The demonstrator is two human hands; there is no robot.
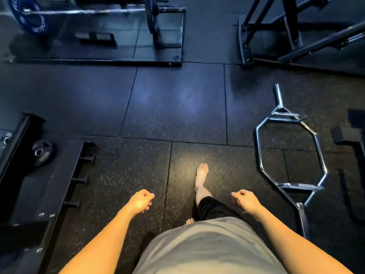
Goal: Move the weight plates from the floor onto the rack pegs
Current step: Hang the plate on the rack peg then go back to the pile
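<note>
The fingers point(147, 195) of both the left hand point(141, 201) and the right hand point(245, 200) are loosely curled and nothing is held. A small weight plate point(41, 153) is seen far to the left, nearer the left hand, beside the rack pegs point(80, 179), whose long axes are pointed rightward.
</note>
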